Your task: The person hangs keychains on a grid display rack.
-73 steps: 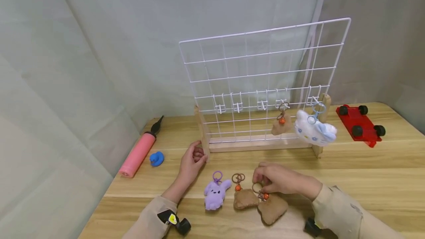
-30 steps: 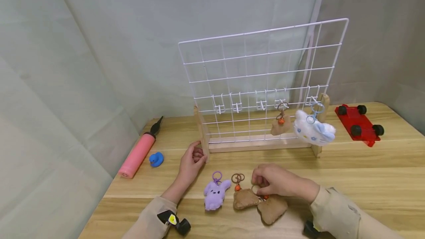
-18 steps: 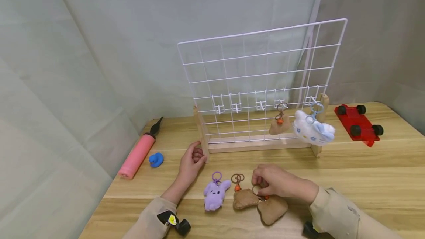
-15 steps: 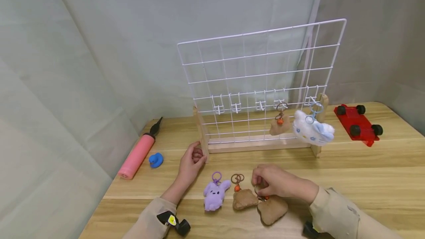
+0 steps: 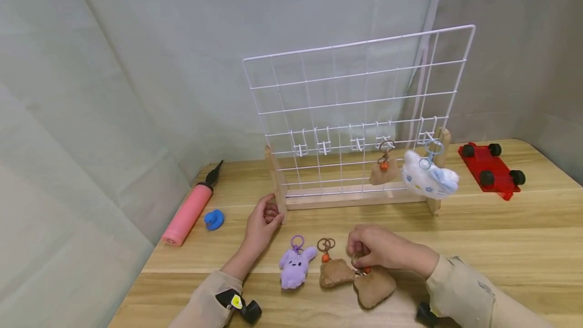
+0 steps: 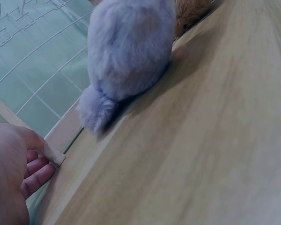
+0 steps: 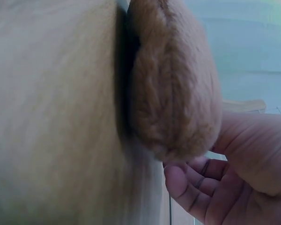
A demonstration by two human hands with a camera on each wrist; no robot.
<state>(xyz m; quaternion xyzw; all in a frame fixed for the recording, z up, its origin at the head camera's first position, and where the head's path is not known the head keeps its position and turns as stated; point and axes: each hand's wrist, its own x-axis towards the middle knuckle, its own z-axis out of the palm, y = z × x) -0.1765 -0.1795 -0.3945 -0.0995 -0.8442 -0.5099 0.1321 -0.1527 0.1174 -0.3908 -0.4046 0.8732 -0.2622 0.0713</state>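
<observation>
My left hand (image 5: 261,224) grips the left wooden foot (image 5: 276,186) of a white wire grid rack (image 5: 350,100), thumb on one side and fingers curled on the other. My right hand (image 5: 384,247) pinches the metal ring of a brown plush keychain (image 5: 374,288), whose body lies on the table; the fingers partly hide the ring. Touching it on the left is another brown plush keychain (image 5: 336,273) with an orange bead. Further left lies a purple plush keychain (image 5: 294,269), close up in the left wrist view. From the rack's hooks hang a third brown plush keychain (image 5: 383,171) and a white cat plush keychain (image 5: 429,176).
At the table's left are a pink hand pump (image 5: 189,214) with a black nozzle and a blue rubber duck (image 5: 214,219). A red toy car chassis (image 5: 492,168) with black wheels sits right of the rack. Bare hooks (image 5: 324,147) line the grid's left part. Pale curtains surround the table.
My right fingers have shifted slightly on the brown keychain's ring, which now shows less than before. The left hand stays on the rack's foot. The head view has moved a little.
</observation>
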